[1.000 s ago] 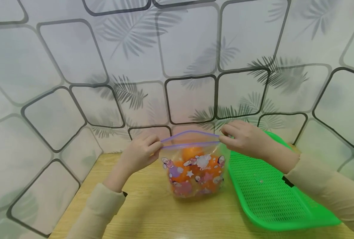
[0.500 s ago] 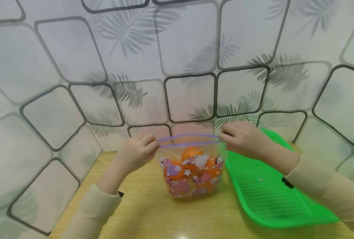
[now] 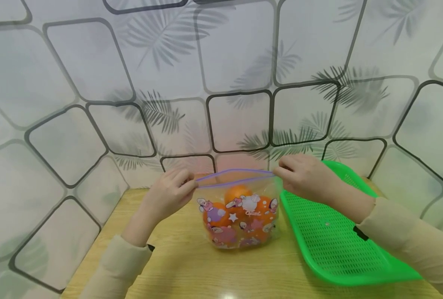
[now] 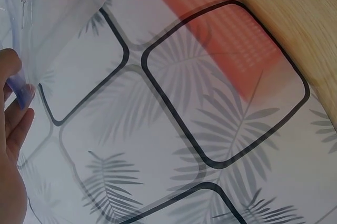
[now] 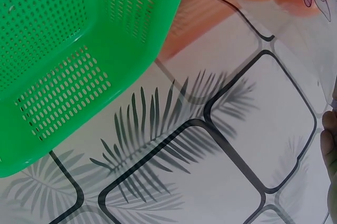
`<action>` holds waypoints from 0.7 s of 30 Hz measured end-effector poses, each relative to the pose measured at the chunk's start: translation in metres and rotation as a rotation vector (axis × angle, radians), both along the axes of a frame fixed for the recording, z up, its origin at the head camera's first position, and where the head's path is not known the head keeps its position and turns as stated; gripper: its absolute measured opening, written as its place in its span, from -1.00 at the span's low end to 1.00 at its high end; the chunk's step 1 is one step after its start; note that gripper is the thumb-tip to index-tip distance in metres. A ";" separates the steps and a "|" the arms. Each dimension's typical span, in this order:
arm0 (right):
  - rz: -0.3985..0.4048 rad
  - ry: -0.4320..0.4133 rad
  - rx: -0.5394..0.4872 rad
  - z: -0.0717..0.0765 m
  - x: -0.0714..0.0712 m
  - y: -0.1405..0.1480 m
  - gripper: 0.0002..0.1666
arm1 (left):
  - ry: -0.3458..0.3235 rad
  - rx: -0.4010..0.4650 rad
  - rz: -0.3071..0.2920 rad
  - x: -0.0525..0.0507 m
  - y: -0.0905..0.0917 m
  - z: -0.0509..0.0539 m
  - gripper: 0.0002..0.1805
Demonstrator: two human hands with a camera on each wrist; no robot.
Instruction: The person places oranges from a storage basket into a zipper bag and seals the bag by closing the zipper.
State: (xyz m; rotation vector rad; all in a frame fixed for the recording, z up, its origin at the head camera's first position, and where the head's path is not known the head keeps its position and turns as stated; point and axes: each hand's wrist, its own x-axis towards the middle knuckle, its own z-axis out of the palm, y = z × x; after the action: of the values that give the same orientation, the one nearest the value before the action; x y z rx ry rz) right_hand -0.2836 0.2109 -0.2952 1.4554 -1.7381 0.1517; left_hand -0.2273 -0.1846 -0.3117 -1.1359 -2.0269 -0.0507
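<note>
A clear zip bag with cartoon prints and a purple zip strip stands upright on the wooden table. Several orange round fruits, which look like oranges, show through its front. My left hand pinches the left end of the bag's top edge. At the opposite end, my right hand pinches the right corner. Between them the two purple strips lie slightly apart in the middle. In the left wrist view, the fingers grip the purple edge; the right wrist view shows only part of that hand.
To the right of the bag sits a green perforated basket, partly under my right forearm. Behind the bag, a slotted orange-red object shows in the left wrist view. A patterned cloth rises at the table's back and sides.
My left hand has shifted slightly left, and the bag has moved a little left with it. The bag's top edge is stretched a bit wider. My right hand is almost where it was.
</note>
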 end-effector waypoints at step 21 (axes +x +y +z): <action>-0.043 -0.086 -0.038 0.002 0.001 0.005 -0.74 | 0.020 -0.037 -0.004 0.010 -0.004 -0.003 -0.87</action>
State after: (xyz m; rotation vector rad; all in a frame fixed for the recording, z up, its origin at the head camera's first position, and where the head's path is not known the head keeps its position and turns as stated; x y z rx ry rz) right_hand -0.2821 0.2156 -0.2934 1.4012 -1.8250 0.2266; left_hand -0.2170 -0.1887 -0.3149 -1.1593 -2.0153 -0.0046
